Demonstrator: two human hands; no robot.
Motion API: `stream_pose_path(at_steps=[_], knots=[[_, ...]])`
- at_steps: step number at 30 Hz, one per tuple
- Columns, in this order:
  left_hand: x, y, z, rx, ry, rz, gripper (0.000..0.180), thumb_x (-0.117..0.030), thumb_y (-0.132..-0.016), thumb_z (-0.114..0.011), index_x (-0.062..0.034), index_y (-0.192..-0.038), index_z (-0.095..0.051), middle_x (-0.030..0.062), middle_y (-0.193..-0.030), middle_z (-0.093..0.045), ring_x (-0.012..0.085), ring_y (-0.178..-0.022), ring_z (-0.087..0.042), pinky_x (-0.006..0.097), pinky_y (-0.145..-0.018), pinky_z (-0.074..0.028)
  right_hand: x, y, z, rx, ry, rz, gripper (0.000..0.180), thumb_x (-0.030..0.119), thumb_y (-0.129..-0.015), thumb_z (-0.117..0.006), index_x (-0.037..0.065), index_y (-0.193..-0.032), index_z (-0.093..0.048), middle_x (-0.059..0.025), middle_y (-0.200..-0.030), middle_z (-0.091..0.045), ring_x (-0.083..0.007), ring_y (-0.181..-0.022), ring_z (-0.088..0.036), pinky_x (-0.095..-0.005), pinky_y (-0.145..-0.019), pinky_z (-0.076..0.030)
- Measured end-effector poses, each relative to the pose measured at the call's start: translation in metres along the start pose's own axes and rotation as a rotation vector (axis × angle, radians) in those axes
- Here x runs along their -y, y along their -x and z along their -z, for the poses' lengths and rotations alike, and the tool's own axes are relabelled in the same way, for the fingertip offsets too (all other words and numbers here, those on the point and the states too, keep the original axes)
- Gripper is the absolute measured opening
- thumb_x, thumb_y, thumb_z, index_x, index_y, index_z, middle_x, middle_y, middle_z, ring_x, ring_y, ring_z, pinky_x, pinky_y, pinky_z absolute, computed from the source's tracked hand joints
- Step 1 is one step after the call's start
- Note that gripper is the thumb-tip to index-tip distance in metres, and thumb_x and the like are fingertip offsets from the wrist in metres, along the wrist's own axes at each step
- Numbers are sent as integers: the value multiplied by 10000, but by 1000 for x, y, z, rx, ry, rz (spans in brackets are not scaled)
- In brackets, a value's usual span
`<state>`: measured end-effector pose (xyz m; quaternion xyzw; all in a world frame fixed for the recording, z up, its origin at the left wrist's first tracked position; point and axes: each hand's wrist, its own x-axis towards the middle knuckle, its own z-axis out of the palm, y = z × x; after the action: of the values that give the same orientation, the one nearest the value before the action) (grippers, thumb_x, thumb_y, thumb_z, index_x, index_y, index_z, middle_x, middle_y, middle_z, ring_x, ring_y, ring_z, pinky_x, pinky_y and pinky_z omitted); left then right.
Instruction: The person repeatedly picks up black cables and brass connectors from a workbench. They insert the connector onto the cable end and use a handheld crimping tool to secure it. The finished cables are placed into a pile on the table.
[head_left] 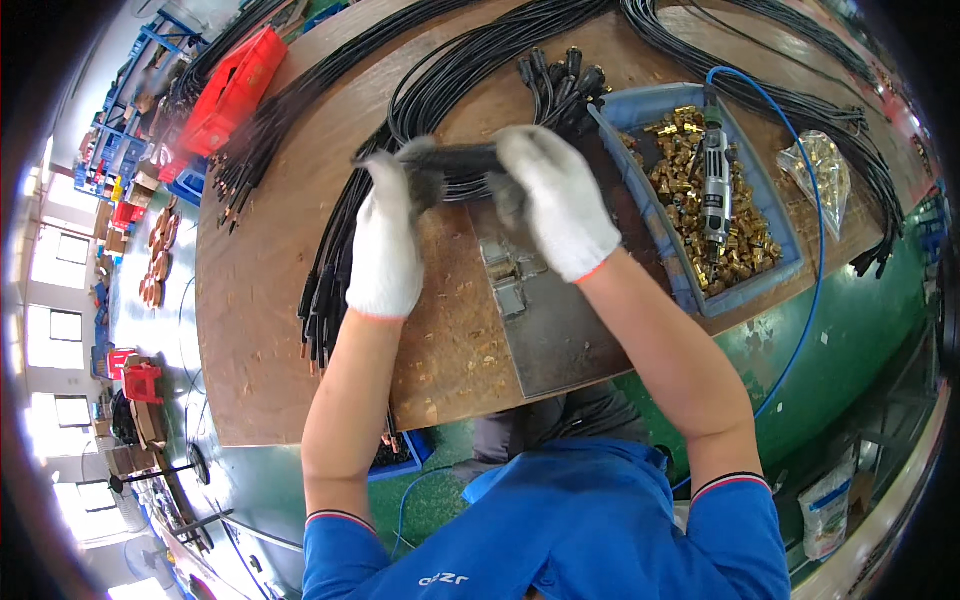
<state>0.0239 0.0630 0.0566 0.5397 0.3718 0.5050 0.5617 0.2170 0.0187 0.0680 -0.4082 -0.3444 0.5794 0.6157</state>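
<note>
My left hand (386, 240), in a white glove with a dark palm, closes around a thick black cable (460, 157). At the cable's right end my right hand (560, 205), gloved the same way, is closed on it too. Both hands and the cable are smeared by motion, and the fingertips are partly hidden. The cable lies level between them, above the table. Behind it is a coiled bundle of black cables (425, 85). Below my right hand a small metal fixture (508, 285) sits on a dark metal plate (555, 345).
On the right, a blue bin (685, 270) holds many brass fittings (745, 245), with a grey air tool (715, 180) across them and a blue hose (821, 240). A bag of fittings (822, 175) lies beyond. Cable bundles cover the wooden table (250, 350); a red bin (232, 90) stands far left.
</note>
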Motion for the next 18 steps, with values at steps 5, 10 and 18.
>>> stream_pose_path(at_steps=[5,10,18], knots=[[10,-44,-7,198,799,97,697,-728,-1054,-496,-74,-1209,-680,-14,-724,-495,186,-752,-519,382,-769,-460,-50,-29,4,-33,410,92,434,403,-1101,-584,-10,-1120,-716,-54,-900,-707,-156,-825,-639,-352,-776,-512],[31,-48,-44,193,270,136,598,-674,-1083,-521,-98,-951,-612,-37,-609,-350,140,-538,-357,375,-574,-420,-65,-64,33,-195,480,202,548,527,-1112,-493,29,-1124,-721,-69,-936,-721,-200,-865,-652,-369,-847,-516],[67,-53,-28,151,-177,-12,142,-163,-1030,-631,-50,-1032,-716,6,-847,-697,94,-733,-634,277,-617,-507,-69,-55,18,55,297,0,778,725,-932,-675,-19,-1143,-765,-94,-911,-741,-175,-838,-696,-338,-767,-550]])
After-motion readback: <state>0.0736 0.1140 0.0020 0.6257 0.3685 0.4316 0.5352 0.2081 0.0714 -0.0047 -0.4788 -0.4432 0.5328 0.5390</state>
